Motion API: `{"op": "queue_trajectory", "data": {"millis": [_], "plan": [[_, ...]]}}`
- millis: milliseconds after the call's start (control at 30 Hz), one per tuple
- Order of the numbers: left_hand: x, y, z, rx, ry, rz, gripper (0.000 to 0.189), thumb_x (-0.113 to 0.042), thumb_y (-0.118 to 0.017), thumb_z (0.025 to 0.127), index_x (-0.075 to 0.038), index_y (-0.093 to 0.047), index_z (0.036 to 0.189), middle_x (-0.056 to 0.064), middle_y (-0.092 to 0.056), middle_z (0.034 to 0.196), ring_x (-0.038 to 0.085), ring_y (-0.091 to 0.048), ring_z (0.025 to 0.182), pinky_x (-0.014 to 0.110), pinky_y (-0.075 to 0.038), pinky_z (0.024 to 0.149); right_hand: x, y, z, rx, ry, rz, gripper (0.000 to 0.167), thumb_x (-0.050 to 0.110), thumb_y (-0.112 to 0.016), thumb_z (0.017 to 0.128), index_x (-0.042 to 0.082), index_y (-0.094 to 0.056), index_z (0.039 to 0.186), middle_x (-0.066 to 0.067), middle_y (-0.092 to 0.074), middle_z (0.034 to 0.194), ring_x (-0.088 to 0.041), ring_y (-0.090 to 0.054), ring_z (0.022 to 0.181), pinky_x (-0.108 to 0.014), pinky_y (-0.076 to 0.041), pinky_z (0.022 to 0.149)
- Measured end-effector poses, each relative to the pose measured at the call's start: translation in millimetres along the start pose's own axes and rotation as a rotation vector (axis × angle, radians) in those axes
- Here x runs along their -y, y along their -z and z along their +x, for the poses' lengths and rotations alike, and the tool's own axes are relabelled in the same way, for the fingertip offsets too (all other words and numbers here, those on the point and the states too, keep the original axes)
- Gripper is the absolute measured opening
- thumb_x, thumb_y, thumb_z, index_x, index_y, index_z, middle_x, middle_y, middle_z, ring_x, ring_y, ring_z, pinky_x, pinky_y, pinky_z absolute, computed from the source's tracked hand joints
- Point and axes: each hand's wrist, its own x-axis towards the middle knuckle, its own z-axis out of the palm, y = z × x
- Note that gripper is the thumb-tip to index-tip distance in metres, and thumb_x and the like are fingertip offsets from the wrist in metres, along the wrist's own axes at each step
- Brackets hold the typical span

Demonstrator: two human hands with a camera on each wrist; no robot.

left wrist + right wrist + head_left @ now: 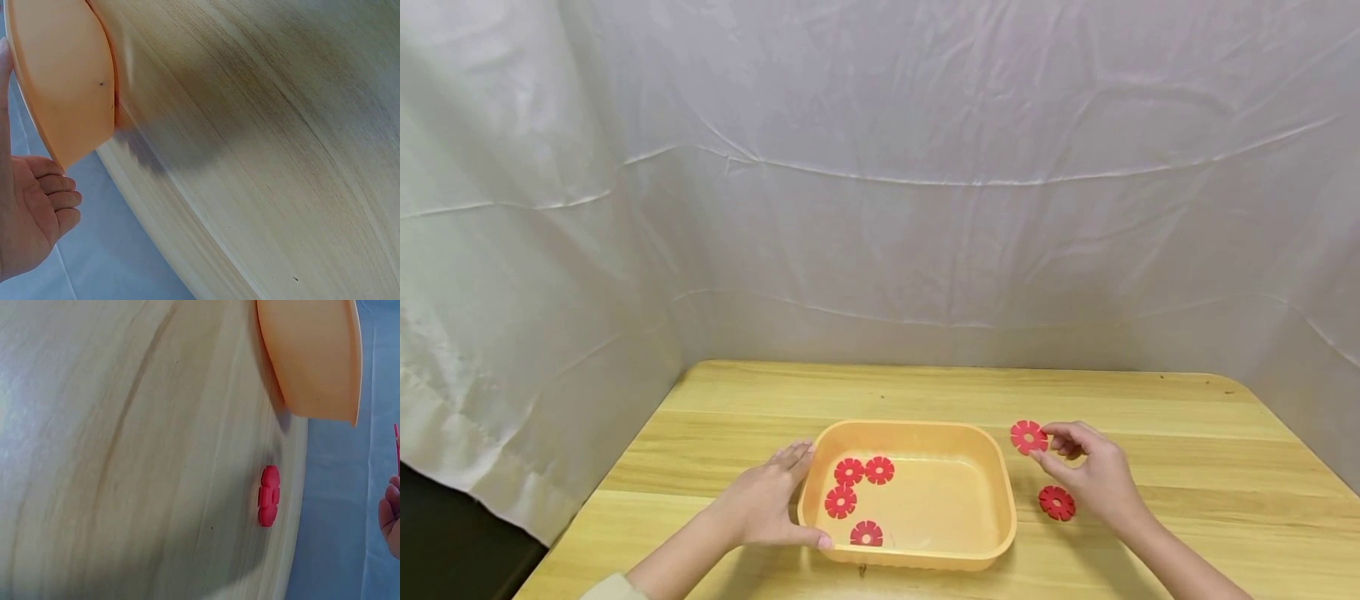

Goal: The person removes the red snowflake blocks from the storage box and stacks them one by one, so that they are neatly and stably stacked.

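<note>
In the head view, my right hand (1093, 471) pinches a red interlocking disc (1019, 437), flower-shaped with notches, between thumb and fingers. It is held up to the right of a yellow-orange plastic basin (908, 555). My left hand (767, 498) rests against the basin's left end, thumb at the front corner and fingers along the side. Inside the basin, toward the left, lie several similar red discs (840, 502). Below my right hand another red disc (1057, 503) lies on the table; the right wrist view shows this disc (269, 496) looking thick, possibly stacked.
A wooden table (760, 392) carries the basin, with its far edge near a pale hanging cloth (880, 250). That cloth also runs along the left and right sides. Something dark (460, 533) shows at the lower left, beyond the table.
</note>
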Motion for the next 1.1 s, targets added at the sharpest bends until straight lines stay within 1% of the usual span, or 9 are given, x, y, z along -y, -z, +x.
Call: {"op": "queue_trajectory", "data": {"millis": [267, 367, 500, 733, 933, 1100], "plan": [[0.6, -0.2, 0.6, -0.007, -0.007, 0.007, 0.114, -0.078, -0.059, 0.063, 0.009, -0.041, 0.135, 0.026, -0.039, 0.142, 0.04, -0.039, 0.131, 0.048, -0.041, 0.103, -6.2, 1.6, -5.4, -0.004, 0.057, -0.04, 0.03, -0.008, -0.079, 0.059, -0.002, -0.067, 0.085, -0.001, -0.057, 0.069, 0.002, -0.048, 0.063, -0.008, -0.043, 0.056], [0.9, -0.1, 0.7, -0.012, -0.013, 0.012, 0.115, -0.079, -0.059, 0.063, 0.009, -0.041, 0.134, 0.027, -0.04, 0.141, 0.04, -0.039, 0.131, 0.048, -0.042, 0.102, -8.9, 1.8, -8.4, 0.001, 0.058, -0.051, 0.03, -0.007, -0.079, 0.058, -0.002, -0.067, 0.086, 0.0, -0.057, 0.07, 0.004, -0.047, 0.064, -0.009, -0.044, 0.056], [0.8, 0.0, 0.5, -0.01, -0.012, 0.01, 0.114, -0.079, -0.059, 0.063, 0.009, -0.041, 0.135, 0.026, -0.039, 0.141, 0.04, -0.039, 0.131, 0.048, -0.042, 0.102, -12.1, 2.1, -12.7, 0.002, 0.047, -0.055, 0.029, -0.007, -0.079, 0.058, -0.001, -0.067, 0.084, 0.002, -0.056, 0.069, 0.002, -0.048, 0.063, -0.01, -0.044, 0.055], [0.1, 1.1, -0.6, -0.006, -0.006, 0.005, 0.114, -0.078, -0.058, 0.063, 0.009, -0.041, 0.135, 0.026, -0.039, 0.142, 0.04, -0.039, 0.131, 0.048, -0.042, 0.102, -20.3, 2.6, -24.1, 0.035, -0.026, -0.081, 0.028, -0.005, -0.079, 0.06, 0.0, -0.068, 0.085, 0.004, -0.056, 0.071, 0.006, -0.046, 0.064, -0.011, -0.046, 0.055], [-0.3, -0.1, 0.8, -0.015, -0.01, 0.004, 0.115, -0.079, -0.058, 0.062, 0.009, -0.041, 0.134, 0.026, -0.04, 0.141, 0.04, -0.04, 0.13, 0.048, -0.041, 0.102, -28.7, 5.1, -34.9, 0.037, -0.052, -0.077, 0.028, -0.007, -0.078, 0.059, -0.001, -0.067, 0.084, 0.004, -0.055, 0.069, 0.007, -0.044, 0.062, -0.011, -0.044, 0.052], [0.8, -0.6, 0.3, -0.014, -0.004, 0.009, 0.116, -0.079, -0.059, 0.062, 0.009, -0.041, 0.135, 0.026, -0.04, 0.141, 0.039, -0.04, 0.131, 0.049, -0.041, 0.102, -34.8, 6.4, -42.8, 0.085, -0.117, -0.086, 0.026, -0.004, -0.078, 0.062, -0.001, -0.067, 0.085, 0.005, -0.054, 0.07, 0.007, -0.043, 0.061, -0.015, -0.044, 0.05]]}}
